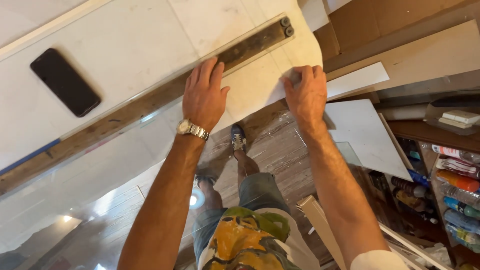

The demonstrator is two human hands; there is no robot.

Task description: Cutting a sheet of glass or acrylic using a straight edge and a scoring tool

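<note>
The left hand (202, 95) lay flat, fingers spread and palm down, on the long wooden straightedge (150, 102), its grip closed around nothing; judging by the straight arm behind it, the weight went downward to keep the straightedge from sliding. The right hand (306, 94), on the near side of the straightedge and close to its far end, had its fingers curled in a narrow pinching grip on the edge of the white sheet (260, 87), seemingly keeping the paper taut and lifted where it ran out from under the straightedge. The sheet lay beneath the straightedge and spread to both sides of it, which suggests the straightedge served as a clamp and guide along a line across the paper. A wristwatch (192, 129) sat on the left wrist, just on the near side of the straightedge. Two dark round knobs (286, 26) marked the straightedge's far end. A black phone (65, 81) rested on the table (40, 20) on the far side of the straightedge, well apart from both hands. Beyond the straightedge's far end, cardboard (400, 20) leaned, and bottles (457, 180) filled shelves lower down.
</note>
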